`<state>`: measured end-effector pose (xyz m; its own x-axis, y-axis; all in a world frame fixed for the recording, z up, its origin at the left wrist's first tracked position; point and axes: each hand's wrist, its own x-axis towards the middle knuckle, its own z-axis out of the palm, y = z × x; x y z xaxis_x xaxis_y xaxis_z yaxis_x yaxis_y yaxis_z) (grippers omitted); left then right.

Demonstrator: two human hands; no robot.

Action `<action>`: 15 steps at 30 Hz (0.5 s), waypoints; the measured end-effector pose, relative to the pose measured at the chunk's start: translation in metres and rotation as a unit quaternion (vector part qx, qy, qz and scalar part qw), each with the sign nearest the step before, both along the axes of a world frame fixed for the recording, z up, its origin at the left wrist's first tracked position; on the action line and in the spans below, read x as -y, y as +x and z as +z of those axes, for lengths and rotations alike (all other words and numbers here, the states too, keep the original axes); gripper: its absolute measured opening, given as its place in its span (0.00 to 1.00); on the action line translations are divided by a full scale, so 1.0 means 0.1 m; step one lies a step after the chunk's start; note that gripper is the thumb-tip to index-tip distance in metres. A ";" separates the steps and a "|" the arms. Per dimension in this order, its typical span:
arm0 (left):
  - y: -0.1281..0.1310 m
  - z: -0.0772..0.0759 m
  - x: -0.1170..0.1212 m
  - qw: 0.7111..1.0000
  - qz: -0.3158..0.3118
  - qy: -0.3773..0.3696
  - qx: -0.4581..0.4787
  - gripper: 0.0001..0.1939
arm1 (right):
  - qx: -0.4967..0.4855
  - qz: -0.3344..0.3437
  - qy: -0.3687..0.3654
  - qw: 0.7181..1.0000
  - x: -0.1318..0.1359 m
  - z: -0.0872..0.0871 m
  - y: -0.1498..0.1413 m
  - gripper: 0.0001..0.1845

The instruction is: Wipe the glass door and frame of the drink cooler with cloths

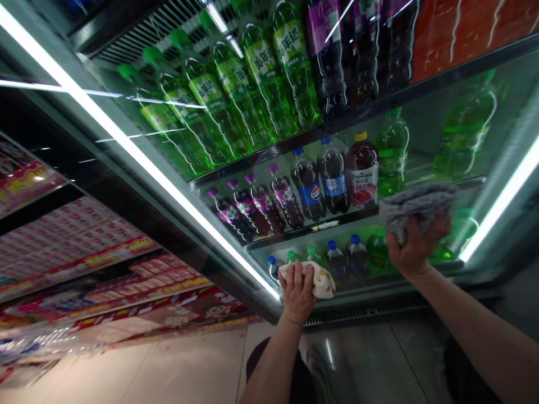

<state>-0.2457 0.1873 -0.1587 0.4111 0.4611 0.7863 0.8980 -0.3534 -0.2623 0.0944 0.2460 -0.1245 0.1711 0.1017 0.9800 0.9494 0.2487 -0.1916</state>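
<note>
Left hand: low on the glass door of a drinks fridge, near the bottom edge, with a cream cloth with yellow spots bunched in the palm. Left hand.
Right hand: higher up and off to the right, with a soft grey cloth bunched on top. Right hand.
Left fingers: closed, gripping the cream cloth tight.
Right fingers: curled and gripping the grey cloth from below.
Cloths: one in each hand, well apart, both up against the glass by the look of it. Hard to tell if both really touch.
Work in hand: looks like wiping the glass, with both cloths on the lower part of the door.
Next move: a good hold on both cloths, then more rubbing over the parts of the glass not yet wiped.
Behind the glass: green soda bottles on the top shelf, Pepsi bottles and purple-capped bottles one shelf down, plus a red juice bottle with a yellow cap. Small blue-capped bottles at the bottom.
Below the door: a black vent grille, then a shiny tile floor.
Off to the left: a store shelf with rows of red packs.
</note>
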 end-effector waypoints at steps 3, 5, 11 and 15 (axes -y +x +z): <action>-0.01 -0.01 -0.01 1.000 0.002 0.004 -0.003 0.29 | 0.090 0.058 -0.049 0.993 0.12 -0.06 -0.30 0.32; -0.01 -0.02 -0.01 1.000 0.006 0.006 -0.004 0.28 | 0.148 0.107 -0.067 0.981 0.19 -0.13 -0.45 0.28; 0.01 -0.01 -0.03 1.000 -0.003 0.021 0.009 0.25 | 0.278 0.193 -0.089 0.937 0.30 -0.31 -0.68 0.26; 0.02 0.00 -0.03 0.999 -0.016 0.020 0.021 0.26 | 0.304 0.190 -0.094 0.929 0.31 -0.31 -0.59 0.24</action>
<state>-0.2441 0.1899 -0.1583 0.3918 0.4167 0.8203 0.8969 -0.3717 -0.2396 0.0349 0.2152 -0.1555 -0.4918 0.2208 0.8422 0.7468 0.6044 0.2776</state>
